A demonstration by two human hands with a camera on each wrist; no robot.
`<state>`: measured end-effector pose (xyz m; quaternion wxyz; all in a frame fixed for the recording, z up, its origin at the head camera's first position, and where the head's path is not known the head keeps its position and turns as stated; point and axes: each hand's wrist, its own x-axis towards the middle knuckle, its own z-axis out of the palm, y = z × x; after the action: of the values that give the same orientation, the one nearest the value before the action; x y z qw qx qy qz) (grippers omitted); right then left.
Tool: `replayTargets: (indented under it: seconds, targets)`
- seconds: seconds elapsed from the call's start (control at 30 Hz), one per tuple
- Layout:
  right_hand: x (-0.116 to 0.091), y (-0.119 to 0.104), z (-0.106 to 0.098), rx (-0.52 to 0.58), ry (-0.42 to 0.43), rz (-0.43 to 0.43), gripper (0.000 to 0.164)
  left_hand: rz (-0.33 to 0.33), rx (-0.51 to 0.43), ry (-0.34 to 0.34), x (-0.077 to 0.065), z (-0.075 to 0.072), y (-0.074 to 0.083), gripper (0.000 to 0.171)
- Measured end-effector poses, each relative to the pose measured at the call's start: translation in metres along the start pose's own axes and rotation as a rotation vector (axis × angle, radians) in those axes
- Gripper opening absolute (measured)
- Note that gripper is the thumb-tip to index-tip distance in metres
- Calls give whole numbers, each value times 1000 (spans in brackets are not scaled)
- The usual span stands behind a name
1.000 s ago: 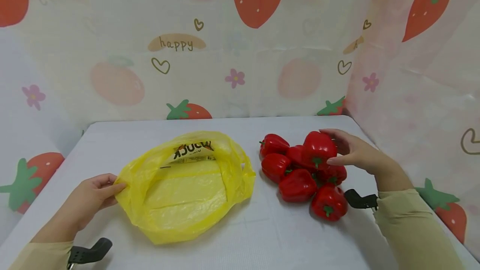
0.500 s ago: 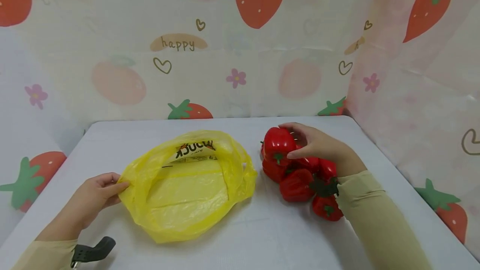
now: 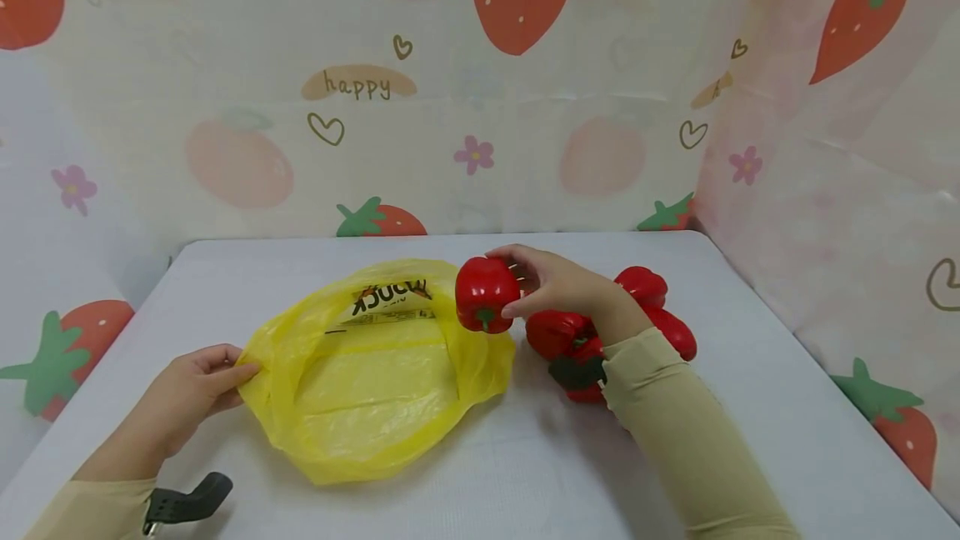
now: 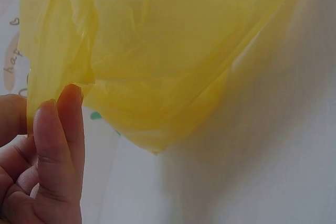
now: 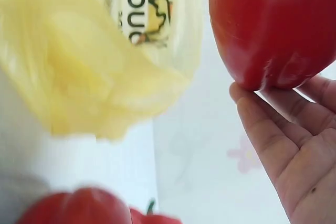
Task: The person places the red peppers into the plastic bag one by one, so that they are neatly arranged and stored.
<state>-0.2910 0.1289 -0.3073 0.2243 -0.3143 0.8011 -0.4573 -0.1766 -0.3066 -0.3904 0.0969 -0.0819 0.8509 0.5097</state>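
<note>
A yellow plastic bag (image 3: 375,382) lies with its mouth spread wide on the table, dark lettering showing on its inside. My left hand (image 3: 191,394) pinches the bag's left rim between thumb and fingers; the left wrist view shows the thin film (image 4: 58,72) caught there. My right hand (image 3: 558,286) grips a red bell pepper (image 3: 486,294), green stem facing me, in the air over the bag's right edge. In the right wrist view the fingers curve around the held pepper (image 5: 278,24). More red bell peppers (image 3: 671,332) lie piled right of the bag, partly hidden by my right arm.
A white table (image 3: 480,473) bears everything. Behind and beside it hang sheets (image 3: 525,107) printed with strawberries, hearts and flowers. A black wrist mount (image 3: 187,502) juts from the left sleeve, and another (image 3: 577,373) sits at the right wrist, in front of the pile.
My right hand has carried one bell pepper leftward from above the pile to the bag's right edge. The left hand keeps its pinch on the bag, nearly still.
</note>
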Motion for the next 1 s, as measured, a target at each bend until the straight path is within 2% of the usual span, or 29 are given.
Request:
replayTargets:
  seconds: [0.27,0.63,0.8,1.0]
  targets:
    - [29,-7,21,5,-53,-43,72,9,-5,7,0,0,2,53]
    - [62,-10,58,15,-123,-45,70,17,-21,8,-2,0,5,53]
    - [74,-11,73,12,-121,-35,68,25,-20,1,-3,0,9,52]
    - [88,-10,88,-36,-111,20,71,20,-26,-5,-3,0,9,52]
